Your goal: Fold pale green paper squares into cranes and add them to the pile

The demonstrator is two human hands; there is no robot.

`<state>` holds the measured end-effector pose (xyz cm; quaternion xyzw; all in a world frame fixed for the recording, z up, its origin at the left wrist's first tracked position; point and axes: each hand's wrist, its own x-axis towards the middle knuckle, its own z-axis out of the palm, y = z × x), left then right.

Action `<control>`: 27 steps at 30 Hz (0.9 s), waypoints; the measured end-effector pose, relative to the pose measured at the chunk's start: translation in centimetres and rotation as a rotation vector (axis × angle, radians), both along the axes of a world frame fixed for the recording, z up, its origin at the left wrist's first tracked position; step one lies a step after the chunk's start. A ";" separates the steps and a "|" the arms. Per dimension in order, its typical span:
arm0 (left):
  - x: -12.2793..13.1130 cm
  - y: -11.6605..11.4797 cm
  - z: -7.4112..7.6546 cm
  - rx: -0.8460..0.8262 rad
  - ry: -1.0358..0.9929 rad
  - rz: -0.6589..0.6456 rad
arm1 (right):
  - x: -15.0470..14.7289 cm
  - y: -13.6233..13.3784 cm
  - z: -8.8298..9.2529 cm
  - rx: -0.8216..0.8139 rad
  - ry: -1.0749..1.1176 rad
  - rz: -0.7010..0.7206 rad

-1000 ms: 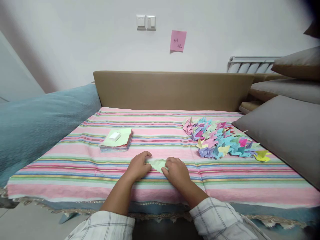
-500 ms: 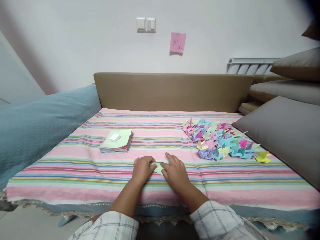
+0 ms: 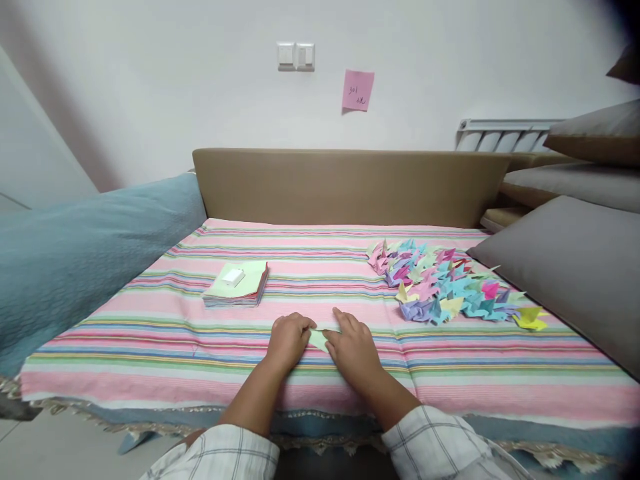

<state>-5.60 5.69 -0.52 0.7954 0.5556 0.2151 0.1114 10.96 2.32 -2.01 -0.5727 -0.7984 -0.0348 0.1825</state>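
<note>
A small piece of pale green folded paper (image 3: 318, 339) lies on the striped cloth (image 3: 320, 387) between my hands. My left hand (image 3: 289, 341) pinches its left edge between thumb and fingers. On the other side, my right hand (image 3: 353, 345) has its thumb and forefinger on the paper's right edge, with the remaining fingers stretched out over the cloth. Fingers cover both ends of the paper, so its full shape is hidden.
A stack of coloured paper sheets (image 3: 254, 285) sits to the left, with a small white block (image 3: 233, 277) on top. Many folded paper cranes (image 3: 425, 293) are heaped at the right. Grey cushions (image 3: 565, 253) border the right side, a blue-covered armrest (image 3: 110, 247) the left.
The left fingers have shifted slightly along the paper's edge, and a bit more of its left top edge shows. The whole view has moved slightly; other things stay in place.
</note>
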 end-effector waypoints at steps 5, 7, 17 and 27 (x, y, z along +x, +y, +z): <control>0.0 0.0 -0.2 0.040 0.030 -0.038 | 0.2 0.0 0.2 0.060 0.045 0.032; 0.0 0.0 -0.2 0.056 0.065 -0.057 | 0.4 -0.1 0.4 0.067 0.083 0.031; 0.1 -0.4 -0.3 0.190 0.265 -0.193 | 1.0 -0.1 0.2 -0.008 0.140 -0.008; 1.1 -1.2 -0.5 0.283 0.116 -0.299 | 1.0 -0.2 0.4 -0.022 0.161 0.010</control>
